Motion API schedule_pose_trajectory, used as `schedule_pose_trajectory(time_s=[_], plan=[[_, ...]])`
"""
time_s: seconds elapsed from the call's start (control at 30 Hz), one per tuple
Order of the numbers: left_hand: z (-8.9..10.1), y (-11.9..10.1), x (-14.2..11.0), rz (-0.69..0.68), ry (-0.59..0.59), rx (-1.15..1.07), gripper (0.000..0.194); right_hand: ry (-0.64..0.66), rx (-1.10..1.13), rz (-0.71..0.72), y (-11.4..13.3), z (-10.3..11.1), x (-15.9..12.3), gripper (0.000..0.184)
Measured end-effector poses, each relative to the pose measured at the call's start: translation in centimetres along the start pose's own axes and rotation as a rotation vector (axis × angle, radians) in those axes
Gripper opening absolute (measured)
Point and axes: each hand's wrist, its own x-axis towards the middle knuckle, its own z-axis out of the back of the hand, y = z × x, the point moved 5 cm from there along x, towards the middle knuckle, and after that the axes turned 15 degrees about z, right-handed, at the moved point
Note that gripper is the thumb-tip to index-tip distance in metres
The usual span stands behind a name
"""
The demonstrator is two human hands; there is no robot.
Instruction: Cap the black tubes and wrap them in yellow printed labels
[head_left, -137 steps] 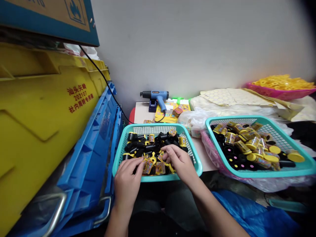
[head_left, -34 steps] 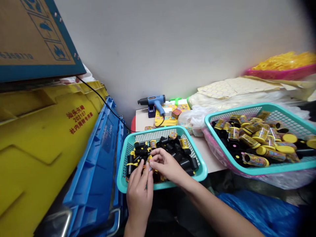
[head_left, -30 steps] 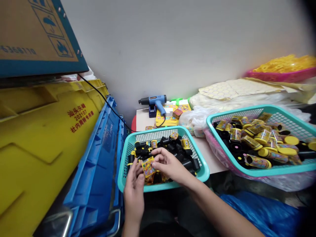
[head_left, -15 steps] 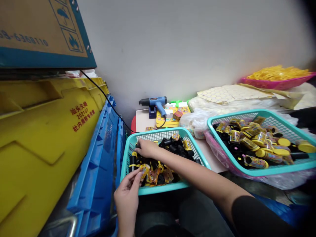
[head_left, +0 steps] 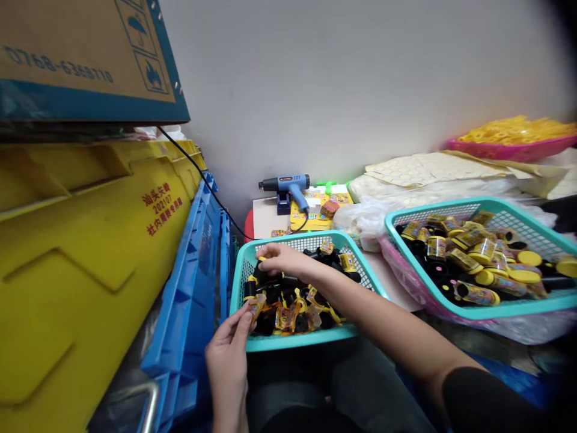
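My left hand (head_left: 229,349) is closed at the near left corner of a turquoise basket (head_left: 300,343), pinching a yellow printed plastic sleeve (head_left: 256,305) between thumb and fingertips. Over the basket's left side, my right hand (head_left: 283,260) grips a black tube with a yellow end (head_left: 262,260); its lower part blends into the dark pile. Beneath both hands lie many black tubes (head_left: 274,291) with yellow ends, and loose printed sleeves (head_left: 288,316) gather near the front rim.
To the right, a second turquoise basket (head_left: 451,314) holds labelled tubes. A blue heat gun (head_left: 293,183) rests behind the nearer basket. Yellow and blue crates (head_left: 174,300) stand close on the left, beneath a cardboard box (head_left: 90,48). A pink tray (head_left: 514,149) carries yellow parts.
My right hand has lifted slightly out of the pile, with a yellow-ended black tube now showing in its fingers. My left hand still pinches the sleeve. The view has shifted a little left.
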Motion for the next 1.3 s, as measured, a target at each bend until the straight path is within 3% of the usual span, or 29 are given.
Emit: schedule_pose_trajectory(time_s=[0.17,0.37,0.53,0.7,0.87,1.07,1.3], plan=[[-1.6,0.1,-0.4,0.026,0.081,-0.037,0.032,-0.134,0.644,0.074,1.6,1.8,-6.8,0.033],[-3.1,-0.4,-1.9,-0.038,0.154,0.011,0.028,-0.116,0.707,0.033,0.3,1.6,-9.3,0.035],[-4.1,-0.2,-3.0,-0.074,0.164,0.099,0.027,-0.142,0.632,0.035,-0.7,2.5,-10.5,0.032],[-5.6,-0.5,-4.3,-0.099,0.190,0.177,0.033,-0.231,0.616,0.053,-1.0,2.0,-11.8,0.032],[-6.4,-1.0,-4.9,-0.006,0.212,0.205,0.046,-0.350,0.608,0.077,-1.6,0.6,-12.6,0.036],[-7.0,-0.4,-5.2,0.140,0.330,0.123,0.042,-0.360,0.821,0.181,-1.6,-0.3,-13.0,0.039],[-7.8,0.2,-6.0,0.118,0.429,0.129,0.038,-0.229,1.233,-0.017,-1.1,-2.3,-13.3,0.053]])
